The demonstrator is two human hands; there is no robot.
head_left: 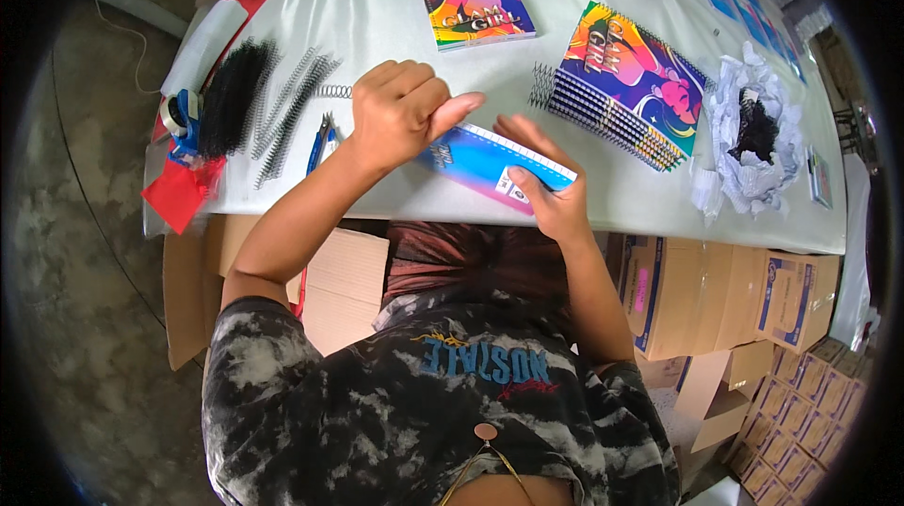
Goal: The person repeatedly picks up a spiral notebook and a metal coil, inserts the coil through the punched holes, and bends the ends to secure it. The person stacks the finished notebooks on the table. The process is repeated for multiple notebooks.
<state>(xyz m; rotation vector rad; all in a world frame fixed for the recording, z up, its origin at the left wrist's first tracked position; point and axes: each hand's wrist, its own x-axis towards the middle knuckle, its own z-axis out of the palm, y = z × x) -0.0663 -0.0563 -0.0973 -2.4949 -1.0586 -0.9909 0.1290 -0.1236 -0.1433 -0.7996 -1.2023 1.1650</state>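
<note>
My right hand grips a blue-and-pink notebook, thumb on its cover and fingers behind the far edge. A row of punched holes runs along that edge, which slants down to the right. My left hand is curled in a fist over the notebook's left part, thumb stretched toward the right. Out of the left side of the fist sticks a dark spiral binding coil; its part inside the fingers is hidden. Blue-handled pliers lie on the table beside my left wrist.
Loose coils and a black coil bundle lie at the left, near a blue tape dispenser. A notebook stack stands at the far middle, spiral-bound notebooks to its right, then crumpled plastic. Cardboard boxes stand below the table.
</note>
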